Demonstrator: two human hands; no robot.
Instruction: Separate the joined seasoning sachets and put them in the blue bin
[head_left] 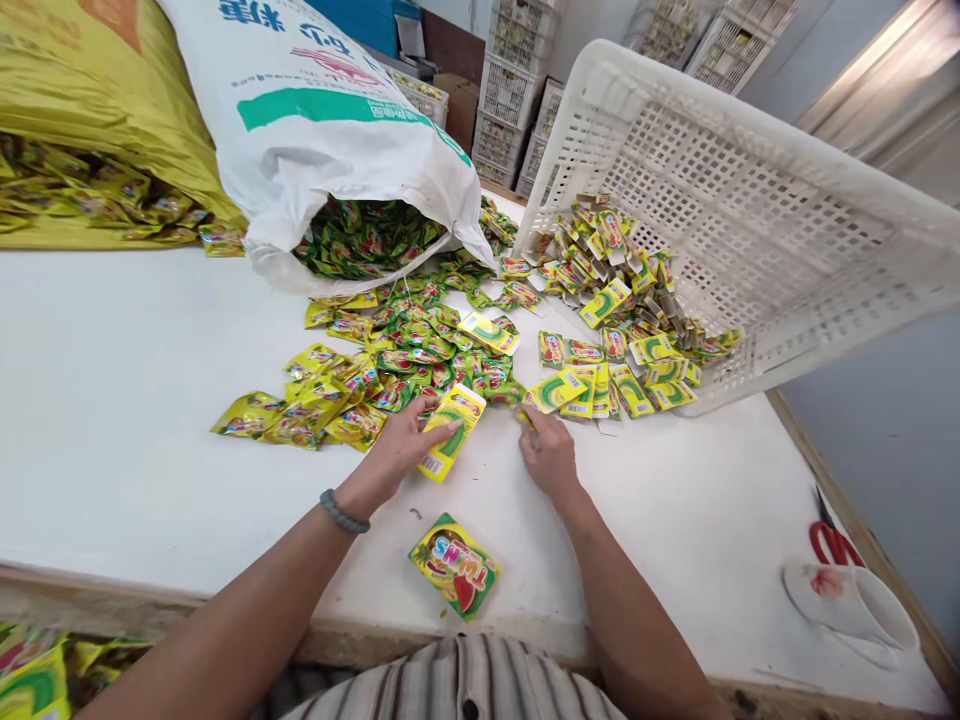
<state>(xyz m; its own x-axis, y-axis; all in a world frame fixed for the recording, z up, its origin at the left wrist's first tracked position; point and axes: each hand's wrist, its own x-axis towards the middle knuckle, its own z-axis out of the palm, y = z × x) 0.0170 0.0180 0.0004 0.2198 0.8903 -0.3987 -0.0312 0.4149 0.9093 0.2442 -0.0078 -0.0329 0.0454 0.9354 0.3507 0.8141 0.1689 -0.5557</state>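
Observation:
My left hand [405, 437] grips a small yellow carton [450, 432] with a green curved stripe and a barcode; its white end flap stands up. My right hand [550, 453] is closed, its fingertips around a small yellow piece that I cannot make out, beside flat yellow cartons [559, 388]. Ahead of both hands lies a heap of green watermelon-print packets [420, 345]. Yellow packets [319, 395] lie left of it. Near the front edge, between my forearms, rests a closed TWINS box [454, 566].
A white sack [330, 120] spills green packets onto the white table [135, 400]. Behind left is a yellow sack [97, 80] of yellow packets. A tipped white plastic crate [750, 180] holds small cartons. A mug [851, 605] and red-handled scissors [832, 540] sit at the right edge.

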